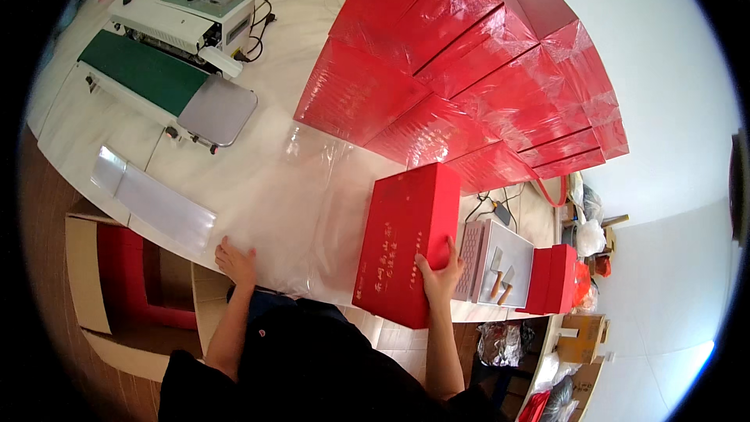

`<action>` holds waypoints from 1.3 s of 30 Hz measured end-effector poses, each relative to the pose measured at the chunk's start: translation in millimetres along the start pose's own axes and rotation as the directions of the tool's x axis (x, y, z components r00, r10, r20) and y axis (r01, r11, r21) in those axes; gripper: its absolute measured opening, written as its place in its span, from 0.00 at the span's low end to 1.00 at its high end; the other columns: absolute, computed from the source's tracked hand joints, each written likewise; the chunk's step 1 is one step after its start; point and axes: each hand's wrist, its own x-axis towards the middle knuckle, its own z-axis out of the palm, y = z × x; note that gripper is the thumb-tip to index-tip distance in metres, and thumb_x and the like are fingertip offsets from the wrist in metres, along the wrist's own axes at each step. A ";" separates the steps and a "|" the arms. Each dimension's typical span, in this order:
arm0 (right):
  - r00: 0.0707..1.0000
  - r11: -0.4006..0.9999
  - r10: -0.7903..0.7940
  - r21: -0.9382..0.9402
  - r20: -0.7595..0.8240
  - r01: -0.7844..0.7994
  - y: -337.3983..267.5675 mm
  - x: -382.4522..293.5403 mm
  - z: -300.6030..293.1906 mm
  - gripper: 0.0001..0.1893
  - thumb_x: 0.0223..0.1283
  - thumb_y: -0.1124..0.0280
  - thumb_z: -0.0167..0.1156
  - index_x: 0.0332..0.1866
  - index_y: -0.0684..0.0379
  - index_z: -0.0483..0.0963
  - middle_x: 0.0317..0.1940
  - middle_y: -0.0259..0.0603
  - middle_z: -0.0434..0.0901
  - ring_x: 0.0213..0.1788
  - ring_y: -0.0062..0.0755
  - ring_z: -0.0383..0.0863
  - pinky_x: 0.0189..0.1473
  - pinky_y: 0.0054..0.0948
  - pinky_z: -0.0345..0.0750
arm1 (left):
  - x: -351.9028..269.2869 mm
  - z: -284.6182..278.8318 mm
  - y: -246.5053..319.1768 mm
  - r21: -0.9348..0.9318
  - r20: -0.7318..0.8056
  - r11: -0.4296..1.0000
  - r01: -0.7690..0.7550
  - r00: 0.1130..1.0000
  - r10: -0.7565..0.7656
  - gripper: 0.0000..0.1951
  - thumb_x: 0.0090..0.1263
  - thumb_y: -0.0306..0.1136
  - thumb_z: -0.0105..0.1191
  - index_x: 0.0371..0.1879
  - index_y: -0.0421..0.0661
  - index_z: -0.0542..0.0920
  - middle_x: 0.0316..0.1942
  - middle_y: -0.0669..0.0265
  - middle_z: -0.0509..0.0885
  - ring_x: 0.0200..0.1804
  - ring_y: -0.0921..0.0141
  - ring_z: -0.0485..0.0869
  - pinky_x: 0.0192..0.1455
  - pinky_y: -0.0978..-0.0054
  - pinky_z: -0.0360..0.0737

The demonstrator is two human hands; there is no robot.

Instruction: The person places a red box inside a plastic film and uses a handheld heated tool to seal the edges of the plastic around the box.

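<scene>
My right hand (pixel 440 272) grips a red gift box (pixel 395 240) by its right side, thumb on the printed face and fingers over the edge. The box is tilted at the table's front edge and bears gold writing. My left hand (pixel 236 264) is at the table edge with its fingers apart, holding nothing. Close to it lies a stack of clear plastic sleeves (pixel 167 211). A large clear plastic film (pixel 293 217) is spread on the marble-patterned table (pixel 275 64) between my hands. Behind the held box rise stacked red boxes (pixel 469 82) wrapped in clear film.
A band sealing machine (pixel 181 29) with a green conveyor belt (pixel 140 70) stands at the back left. An open cardboard carton (pixel 88 275) sits below the left edge. To the right are a grey tray (pixel 521 258) with two wooden-handled scrapers (pixel 498 281) and more red boxes (pixel 554 281).
</scene>
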 end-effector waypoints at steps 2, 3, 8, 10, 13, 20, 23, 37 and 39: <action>0.998 0.998 -0.054 -0.019 -0.023 0.054 0.8 8.7 27.7 0.46 0.40 0.53 0.77 0.70 0.50 0.67 0.53 0.58 0.68 0.56 0.55 0.70 0.61 0.48 0.69 | 0.9 1.3 -2.5 0.005 -0.009 1.000 0.001 1.000 -0.001 0.42 0.50 0.35 0.73 0.65 0.47 0.64 0.63 0.52 0.67 0.64 0.51 0.67 0.65 0.54 0.67; 0.999 0.997 -0.050 -0.060 -0.022 0.049 -5.7 11.6 37.8 0.46 0.40 0.52 0.77 0.70 0.50 0.67 0.53 0.58 0.68 0.56 0.56 0.70 0.61 0.48 0.69 | 3.0 1.7 -7.0 0.015 0.011 0.999 -0.030 0.999 0.030 0.41 0.51 0.35 0.72 0.64 0.47 0.65 0.61 0.53 0.68 0.63 0.52 0.68 0.64 0.54 0.67; 0.998 0.976 -0.042 -0.215 -0.047 0.031 -18.3 14.7 79.3 0.46 0.40 0.50 0.75 0.70 0.50 0.67 0.56 0.60 0.67 0.58 0.59 0.69 0.62 0.53 0.67 | 6.2 -4.7 -13.7 0.006 0.114 0.987 -0.161 0.981 0.159 0.31 0.55 0.32 0.69 0.57 0.48 0.69 0.54 0.59 0.73 0.59 0.56 0.71 0.59 0.55 0.71; 0.996 0.962 -0.066 -0.270 -0.064 0.046 -25.4 11.6 84.0 0.44 0.43 0.52 0.74 0.69 0.50 0.68 0.59 0.61 0.65 0.59 0.60 0.68 0.63 0.53 0.66 | 9.7 -16.3 -11.1 0.047 0.183 0.975 -0.217 0.961 0.205 0.24 0.58 0.32 0.67 0.52 0.47 0.72 0.52 0.60 0.73 0.57 0.56 0.72 0.56 0.55 0.72; 0.980 0.940 -0.176 -0.310 -0.090 0.141 -41.9 3.8 77.1 0.37 0.49 0.58 0.71 0.68 0.53 0.69 0.62 0.61 0.64 0.60 0.61 0.67 0.63 0.53 0.65 | 15.2 -21.7 -18.3 0.051 0.198 0.946 -0.321 0.931 0.306 0.13 0.61 0.32 0.64 0.41 0.45 0.77 0.46 0.60 0.76 0.52 0.55 0.76 0.51 0.54 0.75; 0.884 0.890 -0.455 0.096 0.103 0.446 -105.7 -81.2 82.5 0.21 0.52 0.77 0.66 0.54 0.61 0.75 0.54 0.52 0.73 0.57 0.54 0.71 0.60 0.46 0.68 | 40.3 -28.2 -40.0 -0.633 0.654 0.709 0.312 0.706 0.272 0.10 0.69 0.31 0.60 0.30 0.37 0.81 0.26 0.60 0.86 0.26 0.69 0.85 0.27 0.72 0.80; 0.850 0.875 -0.478 0.212 0.223 0.436 -100.7 -117.6 105.9 0.21 0.52 0.77 0.67 0.54 0.61 0.75 0.52 0.50 0.74 0.55 0.54 0.73 0.57 0.44 0.71 | 42.8 -64.0 -8.5 -0.593 0.688 0.769 0.237 0.645 0.332 0.10 0.69 0.31 0.60 0.31 0.36 0.82 0.28 0.58 0.87 0.26 0.75 0.84 0.26 0.79 0.80; 0.882 0.900 -0.437 0.104 0.179 0.424 -76.9 -149.1 137.5 0.27 0.53 0.71 0.68 0.60 0.61 0.71 0.48 0.46 0.76 0.49 0.47 0.76 0.51 0.41 0.74 | 19.5 -108.4 88.3 -0.581 0.519 0.799 -0.152 0.687 0.509 0.22 0.65 0.44 0.67 0.17 0.41 0.76 0.15 0.69 0.78 0.17 0.80 0.74 0.20 0.79 0.69; 0.881 0.889 -0.457 0.084 0.125 0.449 -81.2 -141.9 139.7 0.23 0.53 0.73 0.68 0.56 0.60 0.73 0.43 0.44 0.77 0.45 0.46 0.77 0.47 0.41 0.75 | 16.9 -109.0 91.9 -0.587 0.529 0.798 -0.136 0.682 0.505 0.23 0.66 0.46 0.66 0.17 0.41 0.76 0.14 0.69 0.77 0.17 0.80 0.73 0.21 0.79 0.69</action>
